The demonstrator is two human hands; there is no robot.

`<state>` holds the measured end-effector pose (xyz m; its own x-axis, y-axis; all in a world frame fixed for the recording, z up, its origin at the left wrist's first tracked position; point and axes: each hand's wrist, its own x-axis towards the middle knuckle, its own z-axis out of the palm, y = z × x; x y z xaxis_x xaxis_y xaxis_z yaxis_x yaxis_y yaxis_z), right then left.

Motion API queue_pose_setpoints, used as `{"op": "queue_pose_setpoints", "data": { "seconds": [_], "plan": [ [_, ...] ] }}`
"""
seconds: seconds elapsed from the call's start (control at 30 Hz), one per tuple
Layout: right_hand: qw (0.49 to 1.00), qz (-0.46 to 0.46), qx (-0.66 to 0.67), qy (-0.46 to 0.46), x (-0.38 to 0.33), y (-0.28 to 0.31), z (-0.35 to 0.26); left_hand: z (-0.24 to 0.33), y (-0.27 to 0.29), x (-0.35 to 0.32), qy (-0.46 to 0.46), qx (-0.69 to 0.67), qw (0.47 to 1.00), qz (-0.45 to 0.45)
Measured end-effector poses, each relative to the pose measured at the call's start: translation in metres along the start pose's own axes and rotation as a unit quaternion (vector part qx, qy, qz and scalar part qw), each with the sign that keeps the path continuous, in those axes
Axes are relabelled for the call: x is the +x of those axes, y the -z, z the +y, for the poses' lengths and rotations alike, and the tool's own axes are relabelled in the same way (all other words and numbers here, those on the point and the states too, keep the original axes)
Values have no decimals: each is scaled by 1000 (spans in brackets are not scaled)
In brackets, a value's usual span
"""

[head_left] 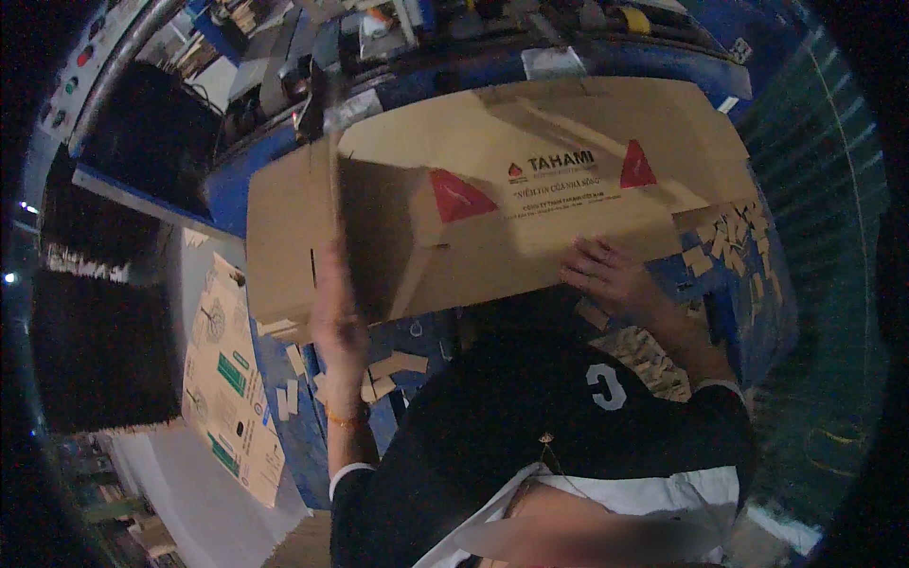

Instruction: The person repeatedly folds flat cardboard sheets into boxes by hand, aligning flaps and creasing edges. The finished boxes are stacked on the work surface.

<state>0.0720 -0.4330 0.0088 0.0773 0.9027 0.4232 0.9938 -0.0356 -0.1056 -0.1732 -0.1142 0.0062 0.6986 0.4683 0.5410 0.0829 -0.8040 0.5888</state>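
A large sheet of brown cardboard (568, 142), printed with dark lettering and two red triangles, lies on a stack of flat cardboard (284, 204). My left hand (338, 317) is at the left part of the stack, seen edge-on and slightly blurred. Its fingers stretch away from me along an edge of the cardboard. Whether they touch it, I cannot tell. On the near edge of the printed sheet rests my right hand (606, 275), fingers extended over its surface, not visibly gripping it.
Small cardboard scraps (734, 241) lie on the blue surface (303, 417) right of the stack, others nearer to me. A blue machine frame (615, 62) runs behind. Printed cardboard (227, 379) with green marks lies at left. A panel with buttons (80, 71) stands far left.
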Motion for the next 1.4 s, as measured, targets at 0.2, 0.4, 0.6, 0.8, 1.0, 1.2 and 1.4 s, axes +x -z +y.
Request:
{"op": "queue_pose_setpoints", "data": {
  "seconds": [0.2,0.4,0.6,0.8,1.0,1.2,1.4],
  "plan": [
    [1000,-25,10,15,-5,-14,7,29,-33,15,-119,202,947,-221],
    [997,7,-50,60,13,-13,27,29,-28,32,-122,210,937,-250],
    [999,3,42,27,85,-28,102,-20,-44,108,-90,76,988,-105],
    [1000,-5,14,11,144,-59,164,-65,-82,194,-154,147,977,-12],
    [919,-92,223,-313,212,-85,191,-57,-103,227,3,297,954,23],
    [965,25,69,-250,182,-71,172,-47,-64,145,-51,221,950,213],
    [815,54,-419,-397,-39,-4,186,-94,-7,-5,310,219,840,388]
  ]
}}
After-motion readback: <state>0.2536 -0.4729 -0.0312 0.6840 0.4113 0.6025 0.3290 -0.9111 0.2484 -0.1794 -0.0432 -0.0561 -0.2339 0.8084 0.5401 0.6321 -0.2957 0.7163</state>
